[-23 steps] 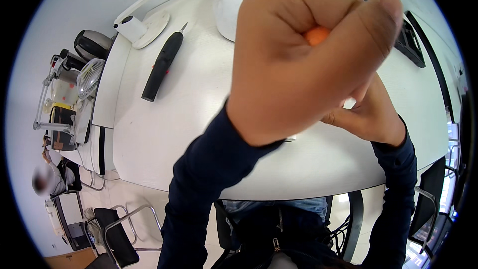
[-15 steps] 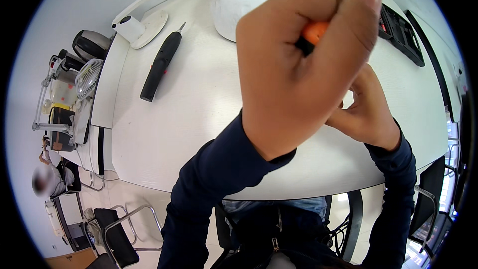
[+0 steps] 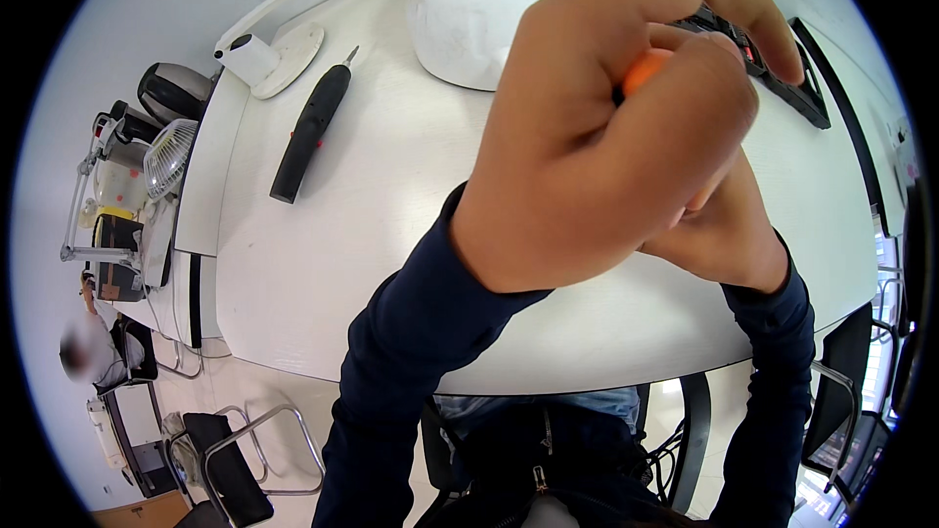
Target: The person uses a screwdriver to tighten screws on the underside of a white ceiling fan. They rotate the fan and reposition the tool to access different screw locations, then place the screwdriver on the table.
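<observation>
My left hand (image 3: 606, 127) is raised high over the table, large in the picture. It is closed round an orange-and-black handle (image 3: 648, 70), of which only a rounded orange end and a dark edge show. Its thumb lies across the grip, while the index finger arches outward. Below and behind it is my right hand (image 3: 738, 230), partly covered by the left. The fingers of the right hand curl inward close under the left hand; whatever is between them is hidden. A black pen-shaped electric screwdriver (image 3: 315, 127) with a metal bit lies on the table, left of both hands.
A round white appliance housing (image 3: 460, 39) with vent slots stands at the table's far side. Beyond my left hand is a black tool case (image 3: 807, 103). A white lamp base (image 3: 289, 59) stands far left. At a side desk sits another person (image 3: 108, 357).
My left hand has turned at the wrist; its index finger has opened outward and its thumb has swung down over the orange handle. More of my right hand is now covered.
</observation>
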Demonstrator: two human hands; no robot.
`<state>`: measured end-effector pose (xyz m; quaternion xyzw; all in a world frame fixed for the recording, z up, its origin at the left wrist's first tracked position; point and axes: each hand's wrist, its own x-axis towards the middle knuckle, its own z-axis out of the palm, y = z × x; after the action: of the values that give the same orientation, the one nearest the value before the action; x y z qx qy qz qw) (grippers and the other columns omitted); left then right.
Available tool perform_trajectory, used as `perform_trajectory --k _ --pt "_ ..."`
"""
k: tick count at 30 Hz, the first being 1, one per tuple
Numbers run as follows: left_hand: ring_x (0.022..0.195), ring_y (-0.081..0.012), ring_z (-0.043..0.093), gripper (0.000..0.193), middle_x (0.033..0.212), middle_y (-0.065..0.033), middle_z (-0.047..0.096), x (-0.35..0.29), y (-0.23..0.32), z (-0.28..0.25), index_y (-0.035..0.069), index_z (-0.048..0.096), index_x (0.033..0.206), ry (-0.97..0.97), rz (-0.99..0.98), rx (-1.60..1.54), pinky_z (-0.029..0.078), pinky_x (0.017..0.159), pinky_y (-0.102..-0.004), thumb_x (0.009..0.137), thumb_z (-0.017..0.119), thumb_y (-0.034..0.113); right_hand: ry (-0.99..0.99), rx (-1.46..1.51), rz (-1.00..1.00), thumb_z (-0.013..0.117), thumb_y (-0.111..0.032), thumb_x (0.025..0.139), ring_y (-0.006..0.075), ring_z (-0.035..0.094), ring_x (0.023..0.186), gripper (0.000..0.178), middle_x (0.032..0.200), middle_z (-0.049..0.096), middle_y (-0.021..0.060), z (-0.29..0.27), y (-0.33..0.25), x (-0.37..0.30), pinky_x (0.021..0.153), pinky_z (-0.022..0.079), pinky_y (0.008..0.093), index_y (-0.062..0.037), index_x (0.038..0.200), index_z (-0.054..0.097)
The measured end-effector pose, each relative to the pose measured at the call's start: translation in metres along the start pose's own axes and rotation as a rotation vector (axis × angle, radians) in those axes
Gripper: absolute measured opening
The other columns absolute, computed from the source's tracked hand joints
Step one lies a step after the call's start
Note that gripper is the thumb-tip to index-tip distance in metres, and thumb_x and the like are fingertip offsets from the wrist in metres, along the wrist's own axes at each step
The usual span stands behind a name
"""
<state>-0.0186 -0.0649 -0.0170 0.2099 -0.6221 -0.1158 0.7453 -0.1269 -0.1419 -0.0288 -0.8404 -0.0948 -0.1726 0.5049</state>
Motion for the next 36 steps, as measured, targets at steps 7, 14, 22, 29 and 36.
perform_trajectory --k 7,14,22,29,36 --pt "0.048 -0.0103 0.05 0.014 0.052 -0.0031 0.051 -0.008 0.016 0.005 0.003 0.054 0.068 -0.02 0.004 0.022 0.042 0.046 -0.0253 0.081 0.052 0.009 0.12 -0.1 -0.054 0.072 -0.017 0.068 0.0098 0.033 0.043 0.027 0.056 0.048 0.0038 0.009 0.001 -0.003 0.042 0.026 0.0223 -0.0018 0.086 0.059" --pt "0.048 -0.0107 0.05 0.014 0.053 -0.0032 0.051 -0.01 0.015 0.018 0.003 0.054 0.069 -0.039 0.002 0.071 0.042 0.046 -0.0254 0.081 0.052 0.009 0.212 -0.229 -0.326 0.071 -0.017 0.067 0.0219 0.046 0.05 0.032 0.072 0.055 0.0106 0.02 0.008 -0.003 0.047 0.038 0.0287 -0.0029 0.092 0.057" --pt "0.048 -0.0111 0.05 0.013 0.053 -0.0034 0.051 -0.002 0.017 0.003 0.003 0.054 0.069 -0.048 0.003 0.13 0.042 0.047 -0.0255 0.081 0.052 0.009 -0.019 -0.159 -0.127 0.071 -0.012 0.068 0.0173 0.053 0.064 0.036 0.081 0.058 0.0052 0.0 -0.01 -0.001 0.058 0.041 0.0258 -0.0031 0.098 0.054" --pt "0.048 -0.0114 0.05 0.013 0.053 -0.0035 0.052 -0.004 0.016 -0.004 0.003 0.054 0.069 -0.042 0.008 0.156 0.042 0.047 -0.0256 0.081 0.052 0.009 0.077 -0.069 -0.182 0.069 -0.015 0.07 0.0127 0.044 0.043 0.021 0.064 0.057 0.0037 0.004 0.002 -0.001 0.041 0.034 0.0223 -0.0042 0.086 0.061" --pt "0.048 -0.0118 0.051 0.012 0.054 -0.0036 0.052 -0.008 0.012 0.014 0.003 0.055 0.07 -0.039 0.018 0.201 0.042 0.048 -0.0256 0.08 0.052 0.009 0.208 -0.198 -0.23 0.072 -0.016 0.065 0.0146 0.039 0.042 0.028 0.067 0.058 0.0051 0.014 0.005 0.0 0.04 0.03 0.0244 -0.0033 0.086 0.06"
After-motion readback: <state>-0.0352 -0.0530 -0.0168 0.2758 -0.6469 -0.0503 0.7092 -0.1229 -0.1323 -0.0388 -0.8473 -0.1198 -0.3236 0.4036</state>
